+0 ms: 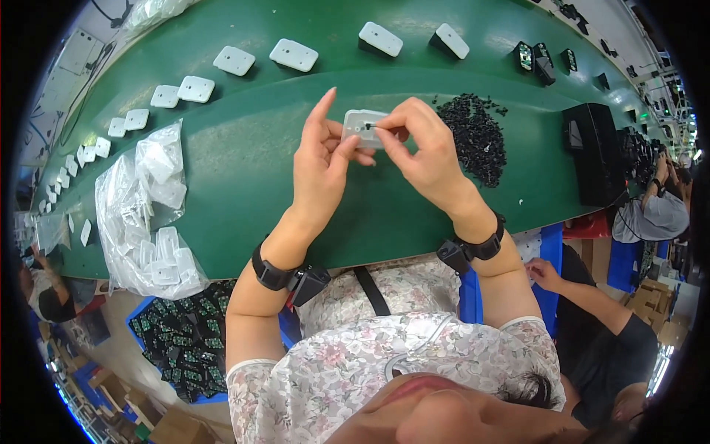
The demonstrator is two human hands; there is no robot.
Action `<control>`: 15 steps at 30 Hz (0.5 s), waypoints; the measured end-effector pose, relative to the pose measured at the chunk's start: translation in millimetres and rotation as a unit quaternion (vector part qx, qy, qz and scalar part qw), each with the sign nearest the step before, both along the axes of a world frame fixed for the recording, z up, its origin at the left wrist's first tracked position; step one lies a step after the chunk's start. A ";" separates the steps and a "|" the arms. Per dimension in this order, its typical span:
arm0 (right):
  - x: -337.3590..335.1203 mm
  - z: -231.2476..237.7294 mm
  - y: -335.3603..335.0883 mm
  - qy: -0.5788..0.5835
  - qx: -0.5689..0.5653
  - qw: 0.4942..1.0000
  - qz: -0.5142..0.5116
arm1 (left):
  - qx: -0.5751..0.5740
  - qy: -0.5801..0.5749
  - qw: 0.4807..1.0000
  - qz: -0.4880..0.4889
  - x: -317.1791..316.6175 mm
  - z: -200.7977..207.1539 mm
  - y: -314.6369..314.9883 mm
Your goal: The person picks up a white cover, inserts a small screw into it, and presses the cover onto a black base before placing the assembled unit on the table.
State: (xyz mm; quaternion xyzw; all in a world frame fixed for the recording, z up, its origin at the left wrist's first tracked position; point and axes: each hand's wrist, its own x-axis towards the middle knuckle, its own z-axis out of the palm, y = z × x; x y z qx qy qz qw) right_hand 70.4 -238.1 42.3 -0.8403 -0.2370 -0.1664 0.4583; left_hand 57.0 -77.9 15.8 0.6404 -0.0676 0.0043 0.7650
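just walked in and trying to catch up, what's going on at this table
A person holds a white plastic cover in the left hand, while the right hand has its fingertips at a small dark spot on its face; whether they grip a part is too small to tell. A pile of small black parts lies to the right, a clear bag of white pieces to the left, and more white covers sit along the green table.

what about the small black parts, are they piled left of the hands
No, the small black parts are heaped right of the right hand.
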 end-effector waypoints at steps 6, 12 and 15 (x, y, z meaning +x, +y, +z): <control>-2.5 -2.1 2.7 0.098 0.052 0.994 -0.002 | -0.081 0.068 0.994 -0.030 -1.5 1.0 3.6; -7.8 0.9 3.6 0.157 0.027 0.987 -0.033 | -0.075 0.086 0.993 -0.039 -5.8 0.3 4.4; -7.0 -0.5 2.7 0.230 0.070 0.970 -0.037 | -0.071 0.037 0.996 -0.027 -5.7 -2.3 1.0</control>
